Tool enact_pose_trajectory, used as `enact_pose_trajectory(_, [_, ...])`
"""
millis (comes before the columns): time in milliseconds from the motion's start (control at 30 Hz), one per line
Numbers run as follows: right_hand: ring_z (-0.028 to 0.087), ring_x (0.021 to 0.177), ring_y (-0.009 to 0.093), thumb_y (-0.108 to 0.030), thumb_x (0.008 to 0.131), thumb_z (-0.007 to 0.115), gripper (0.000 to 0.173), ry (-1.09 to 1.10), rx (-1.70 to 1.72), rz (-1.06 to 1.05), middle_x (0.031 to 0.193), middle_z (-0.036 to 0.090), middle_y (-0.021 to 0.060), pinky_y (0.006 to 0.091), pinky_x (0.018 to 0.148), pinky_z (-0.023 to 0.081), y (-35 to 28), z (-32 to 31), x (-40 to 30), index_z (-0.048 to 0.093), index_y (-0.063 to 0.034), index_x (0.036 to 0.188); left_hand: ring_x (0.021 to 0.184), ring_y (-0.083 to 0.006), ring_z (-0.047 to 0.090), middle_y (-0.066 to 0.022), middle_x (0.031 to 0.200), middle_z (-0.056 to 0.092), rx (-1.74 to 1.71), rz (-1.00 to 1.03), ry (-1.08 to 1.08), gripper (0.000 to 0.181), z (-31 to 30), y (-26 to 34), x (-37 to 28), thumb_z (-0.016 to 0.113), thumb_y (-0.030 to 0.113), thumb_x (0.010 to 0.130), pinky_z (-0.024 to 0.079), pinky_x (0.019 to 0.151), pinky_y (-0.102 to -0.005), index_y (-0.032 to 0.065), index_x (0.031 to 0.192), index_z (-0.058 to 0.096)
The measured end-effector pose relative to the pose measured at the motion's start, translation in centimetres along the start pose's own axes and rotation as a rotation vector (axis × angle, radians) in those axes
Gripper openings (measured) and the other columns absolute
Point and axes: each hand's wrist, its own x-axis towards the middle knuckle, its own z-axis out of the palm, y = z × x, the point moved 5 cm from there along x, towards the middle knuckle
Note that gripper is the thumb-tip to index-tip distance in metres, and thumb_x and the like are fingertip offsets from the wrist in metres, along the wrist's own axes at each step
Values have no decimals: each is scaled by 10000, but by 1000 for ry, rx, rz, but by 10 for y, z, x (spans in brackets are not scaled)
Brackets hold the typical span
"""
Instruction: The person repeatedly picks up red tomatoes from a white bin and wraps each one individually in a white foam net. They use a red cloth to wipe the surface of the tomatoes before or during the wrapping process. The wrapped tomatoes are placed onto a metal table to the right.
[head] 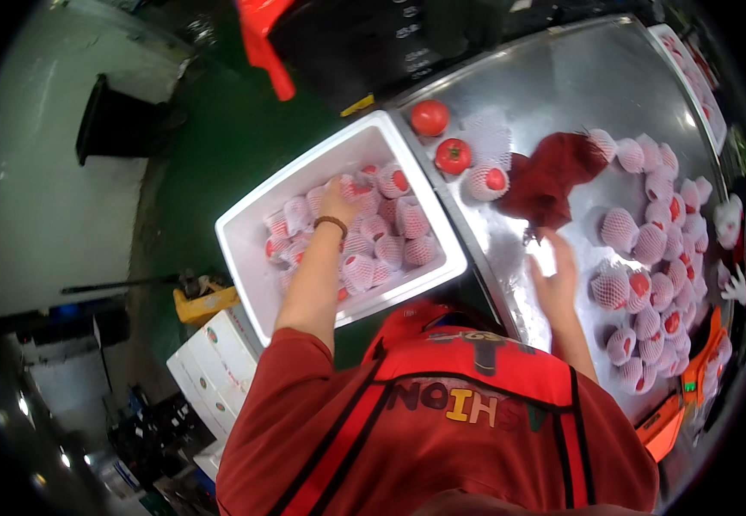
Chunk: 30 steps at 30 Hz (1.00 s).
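My left hand (339, 205) reaches into a white foam box (244, 258) and touches a tomato in a pink foam net (355, 187) on top of several others; whether its fingers grip it cannot be told. At the near edge of a dark red cloth (550, 171) on the metal table (579, 77) is my right hand (554, 264), its fingertips by a small dark thing I cannot make out. Two bare tomatoes (453, 156) and a netted tomato (489, 182) lie left of the cloth, beside an empty foam net (485, 138).
Many netted tomatoes (650, 244) cover the table's right side, near an orange tool (705, 355). Another tray of netted fruit (689, 77) stands at the far right. White cartons (215, 361) and a yellow container (202, 303) are at the lower left. A black bin (118, 122) stands by the wall.
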Motion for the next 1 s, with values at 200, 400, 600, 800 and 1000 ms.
enact_pose_trajectory(200, [592, 946, 375, -228, 748, 689, 416, -802, 281, -511, 1009, 621, 198, 430, 826, 476, -123, 164, 1, 598, -43, 1110, 1146, -363, 530, -225, 1222, 564, 25, 44, -182, 648, -52, 33, -145, 701, 353, 761, 415, 974, -405, 5, 1268, 498])
enact_pose_trajectory(400, [616, 868, 352, -278, 725, 697, 289, -1053, -39, -627, 897, 650, 160, 431, 754, 486, -130, 215, -23, 655, -51, 899, 1138, -345, 525, -180, 1227, 559, 46, -120, 18, 535, -96, -27, -262, 704, 257, 758, 424, 966, -408, 57, 1229, 548])
enact_pose_trajectory(600, [648, 731, 229, -247, 682, 739, 348, -1245, -91, -373, 785, 667, 127, 342, 681, 503, -134, 239, -6, 673, -17, 934, 1200, -362, 466, -182, 1384, 401, -88, -436, 654, 604, -143, -101, -380, 713, 248, 754, 419, 980, -412, 53, 1276, 480])
enact_pose_trajectory(800, [630, 670, 244, -200, 737, 709, 332, -1024, -109, -575, 729, 650, 140, 354, 647, 493, -192, 278, -9, 651, -11, 1005, 1264, -355, 415, -194, 1429, 343, -159, -1064, 794, 692, -85, -211, -577, 701, 329, 751, 379, 1030, -409, 36, 1321, 441])
enact_pose_trajectory(1000, [665, 723, 266, -150, 763, 688, 338, -1207, 13, -943, 791, 676, 163, 361, 674, 515, -312, 316, -66, 623, -6, 1062, 697, -299, 665, -217, 992, 643, -913, -1992, 749, 637, 55, -138, -787, 632, 402, 811, 508, 638, -413, -50, 1243, 510])
